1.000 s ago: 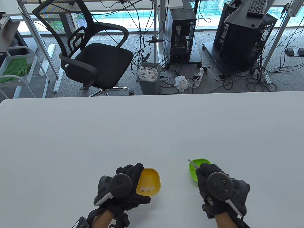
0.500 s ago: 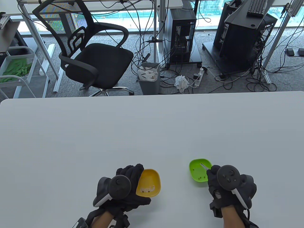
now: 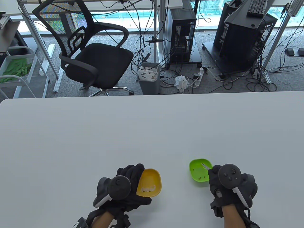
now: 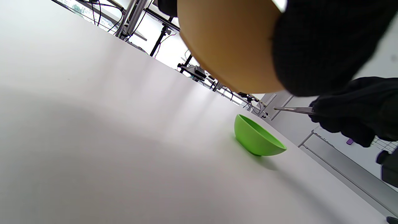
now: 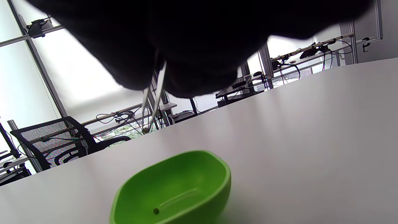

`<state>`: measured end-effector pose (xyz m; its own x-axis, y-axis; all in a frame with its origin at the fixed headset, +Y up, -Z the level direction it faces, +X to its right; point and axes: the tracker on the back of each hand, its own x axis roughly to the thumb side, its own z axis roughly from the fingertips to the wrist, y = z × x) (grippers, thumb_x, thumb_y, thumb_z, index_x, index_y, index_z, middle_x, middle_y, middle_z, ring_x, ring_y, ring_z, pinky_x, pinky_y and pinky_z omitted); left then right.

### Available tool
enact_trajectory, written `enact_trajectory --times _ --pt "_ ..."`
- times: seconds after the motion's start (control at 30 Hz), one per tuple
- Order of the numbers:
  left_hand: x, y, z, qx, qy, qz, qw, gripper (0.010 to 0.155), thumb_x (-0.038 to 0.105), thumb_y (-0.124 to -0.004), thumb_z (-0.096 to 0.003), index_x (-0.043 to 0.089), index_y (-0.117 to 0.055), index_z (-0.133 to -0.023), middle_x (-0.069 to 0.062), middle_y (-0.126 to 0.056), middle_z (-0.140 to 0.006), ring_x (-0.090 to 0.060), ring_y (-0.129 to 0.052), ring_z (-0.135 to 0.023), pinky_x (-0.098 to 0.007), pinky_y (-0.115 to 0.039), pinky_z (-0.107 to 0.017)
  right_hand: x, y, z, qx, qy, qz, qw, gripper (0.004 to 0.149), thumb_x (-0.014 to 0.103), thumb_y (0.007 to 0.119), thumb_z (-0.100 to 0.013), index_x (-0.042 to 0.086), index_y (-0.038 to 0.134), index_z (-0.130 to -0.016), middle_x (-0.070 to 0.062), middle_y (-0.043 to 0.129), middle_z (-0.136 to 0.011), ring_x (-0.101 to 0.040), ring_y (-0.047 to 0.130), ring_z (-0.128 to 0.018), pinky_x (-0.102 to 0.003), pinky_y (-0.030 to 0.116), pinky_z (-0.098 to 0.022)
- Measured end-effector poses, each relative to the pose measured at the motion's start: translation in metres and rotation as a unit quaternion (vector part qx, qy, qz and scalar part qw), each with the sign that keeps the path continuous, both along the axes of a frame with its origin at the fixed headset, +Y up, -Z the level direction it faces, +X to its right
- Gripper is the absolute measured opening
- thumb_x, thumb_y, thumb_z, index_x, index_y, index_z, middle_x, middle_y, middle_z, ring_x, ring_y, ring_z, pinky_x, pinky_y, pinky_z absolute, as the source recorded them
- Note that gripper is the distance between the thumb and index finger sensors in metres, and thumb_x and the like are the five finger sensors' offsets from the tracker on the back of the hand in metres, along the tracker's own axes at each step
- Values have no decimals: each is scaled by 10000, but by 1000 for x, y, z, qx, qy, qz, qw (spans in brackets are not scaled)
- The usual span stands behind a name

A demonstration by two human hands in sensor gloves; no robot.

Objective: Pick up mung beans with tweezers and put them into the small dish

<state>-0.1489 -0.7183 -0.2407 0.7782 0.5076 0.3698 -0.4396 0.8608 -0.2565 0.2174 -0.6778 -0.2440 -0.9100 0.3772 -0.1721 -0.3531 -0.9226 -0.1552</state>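
While the left hand (image 3: 123,187) tilts the yellow dish (image 3: 149,182), the right hand (image 3: 228,187) pinches tweezers (image 5: 152,99) on a tiny, slippery mung bean (image 5: 145,130) at 12 o'clock over the green dish (image 3: 199,169).

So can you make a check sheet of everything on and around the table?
Surface: white table, bare across its far part.
Job's things: yellow dish tilted with beans inside; green dish flat with a few beans; tweezers over it, a bean at the tips.
Clutter: nothing seen on the table.
Hands: left hand holds the yellow dish; right hand grips the tweezers.
Cables: tangled on the floor.
Surroundings: office chair, bin, computer towers.
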Motion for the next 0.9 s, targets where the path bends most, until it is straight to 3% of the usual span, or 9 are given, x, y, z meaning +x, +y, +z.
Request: enact_trajectory --times 0.67,0.9 --pt "-1 0 0 0 3 2 1000 1214 648 -975 -318 163 -228 -1144 -103 -384 -1177 -436 -345 -1128 -633 -192 -784 -14 3 3 20 23 -6 1000 365 317 869 -477 42 955 -702 -155 969 -509 -93 918 -238 -295 859 -161" --pt "1 -2 -2 -7 2 3 1000 1214 646 -975 -319 163 -226 -1144 -102 -381 -1178 -435 -340 -1130 -632 -189 -785 -74 33 24 91 171 -58 979 367 320 871 -476 46 952 -708 -151 969 -513 -90 917 -240 -294 858 -161"
